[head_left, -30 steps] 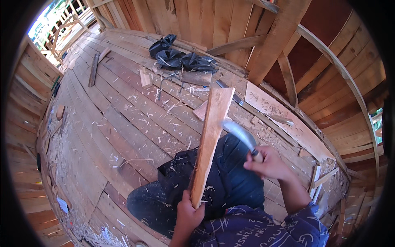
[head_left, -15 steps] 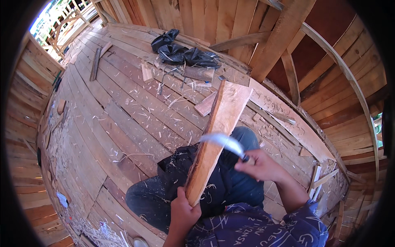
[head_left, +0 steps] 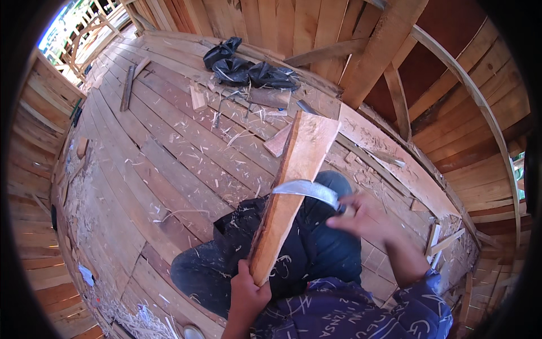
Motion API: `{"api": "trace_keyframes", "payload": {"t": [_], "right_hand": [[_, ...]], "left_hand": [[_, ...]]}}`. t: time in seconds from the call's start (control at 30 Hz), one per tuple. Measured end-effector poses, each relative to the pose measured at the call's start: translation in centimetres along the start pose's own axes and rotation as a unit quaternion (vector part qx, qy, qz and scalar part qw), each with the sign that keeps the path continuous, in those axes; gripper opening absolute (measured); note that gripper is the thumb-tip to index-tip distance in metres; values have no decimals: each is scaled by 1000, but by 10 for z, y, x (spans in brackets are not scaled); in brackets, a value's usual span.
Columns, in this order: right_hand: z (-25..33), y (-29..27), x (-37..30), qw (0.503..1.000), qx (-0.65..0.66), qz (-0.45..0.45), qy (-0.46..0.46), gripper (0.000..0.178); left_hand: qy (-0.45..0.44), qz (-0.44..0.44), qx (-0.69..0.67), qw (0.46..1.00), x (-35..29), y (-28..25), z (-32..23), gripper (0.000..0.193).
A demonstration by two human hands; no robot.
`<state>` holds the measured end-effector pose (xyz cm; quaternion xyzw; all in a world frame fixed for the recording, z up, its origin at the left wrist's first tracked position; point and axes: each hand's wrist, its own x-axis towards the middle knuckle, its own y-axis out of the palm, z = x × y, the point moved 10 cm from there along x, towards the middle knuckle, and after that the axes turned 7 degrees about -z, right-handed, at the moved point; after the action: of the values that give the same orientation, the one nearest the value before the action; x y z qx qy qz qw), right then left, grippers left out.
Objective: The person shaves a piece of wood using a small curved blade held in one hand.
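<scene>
My left hand [head_left: 250, 288] is wrapped around the lower end of a tapered wooden board [head_left: 291, 186]. The board slants up and away from me over my lap, wider at its far end, with rough bark-like brown along its left edge. My right hand [head_left: 364, 217], a little blurred, closes on the short dark handle of a curved knife [head_left: 307, 190]. Its silvery blade lies across the board at mid-length, tip toward the left edge. Whether the edge bites into the wood I cannot tell. A dark cloth [head_left: 240, 223] covers part of my lap beneath the board.
Shavings and offcuts litter the plank floor [head_left: 169, 169]. Black plastic bags [head_left: 248, 70] lie by the far wall, near a small wood block [head_left: 276, 141]. A long pale board [head_left: 384, 144] runs along the right wall. A slanted post [head_left: 384, 53] stands at the back right.
The blade was smeared by motion and now shows sharply across the board. My right hand has shifted slightly up and to the right. My left hand keeps its hold on the board.
</scene>
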<state>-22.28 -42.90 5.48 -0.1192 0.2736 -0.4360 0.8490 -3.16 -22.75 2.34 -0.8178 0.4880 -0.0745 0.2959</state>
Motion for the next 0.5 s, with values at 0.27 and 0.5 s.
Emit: {"api": "trace_keyframes", "payload": {"t": [0.27,0.5], "right_hand": [[20,18,-12,985,21,40,-169,27],[-5,2,-15,997,2,10,-75,25]], "left_hand": [[12,26,49,998,3,8,-3,41],[-9,43,35,998,1,17,1,39]]}}
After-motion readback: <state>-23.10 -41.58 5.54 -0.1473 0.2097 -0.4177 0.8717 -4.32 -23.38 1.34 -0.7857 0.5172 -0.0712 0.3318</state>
